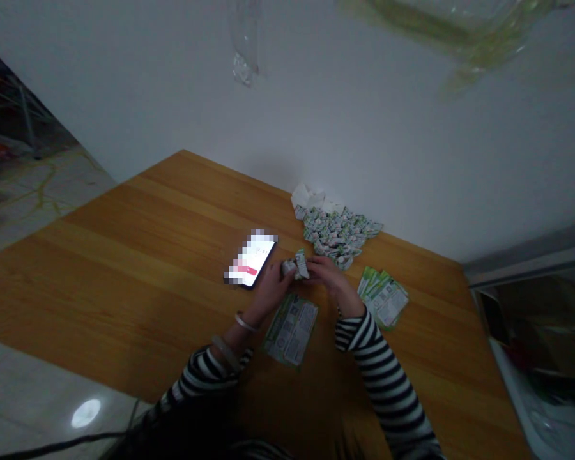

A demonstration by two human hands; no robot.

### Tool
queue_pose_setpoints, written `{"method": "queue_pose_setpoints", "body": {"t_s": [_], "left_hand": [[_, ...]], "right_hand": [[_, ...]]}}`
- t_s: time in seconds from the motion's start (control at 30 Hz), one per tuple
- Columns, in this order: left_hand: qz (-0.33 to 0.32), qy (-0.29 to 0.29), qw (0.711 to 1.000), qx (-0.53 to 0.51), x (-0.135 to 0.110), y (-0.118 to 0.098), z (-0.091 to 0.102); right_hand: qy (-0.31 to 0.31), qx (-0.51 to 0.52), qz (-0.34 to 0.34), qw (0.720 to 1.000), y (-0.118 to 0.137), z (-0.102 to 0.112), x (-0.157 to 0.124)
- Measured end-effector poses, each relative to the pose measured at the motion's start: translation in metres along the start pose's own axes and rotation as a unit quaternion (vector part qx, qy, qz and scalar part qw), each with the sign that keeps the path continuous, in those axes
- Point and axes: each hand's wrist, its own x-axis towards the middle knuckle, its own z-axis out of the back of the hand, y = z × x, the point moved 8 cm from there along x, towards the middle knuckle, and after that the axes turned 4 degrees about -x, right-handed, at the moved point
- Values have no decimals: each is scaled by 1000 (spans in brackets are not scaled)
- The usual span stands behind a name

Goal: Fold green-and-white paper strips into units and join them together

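My left hand (272,289) is closed around a small folded paper with grey and green print (301,264). Against the right side of this paper, the fingertips of my right hand (329,276) are pressed together. Just below my hands, a flat printed green-and-white sheet (293,329) lies on the table; whether it is one sheet or a thin stack, I cannot tell. Beyond my right hand spreads a heap of similar small folded papers (338,233). Several flat green-and-white sheets (386,299) are fanned out beside my right wrist.
A phone with a lit screen (253,259) lies left of my hands on the wooden table (138,255). Crumpled white tissue (309,197) rests behind the heap, against the white wall (402,147). At the right edge stands a glass-sided case (531,332).
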Motion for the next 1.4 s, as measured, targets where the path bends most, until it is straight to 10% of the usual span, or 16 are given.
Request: {"method": "queue_pose_setpoints", "body": {"t_s": [0.33, 1.0, 1.4], "left_hand": [[21, 0, 947, -319, -19, -53, 0], [-102, 61, 987, -108, -52, -121, 9], [-111, 119, 985, -60, -55, -124, 1]], "right_hand": [[-94, 155, 62, 981, 3, 11, -41], [-47, 24, 131, 990, 46, 11, -95], [26, -145, 147, 978, 67, -12, -98]]}}
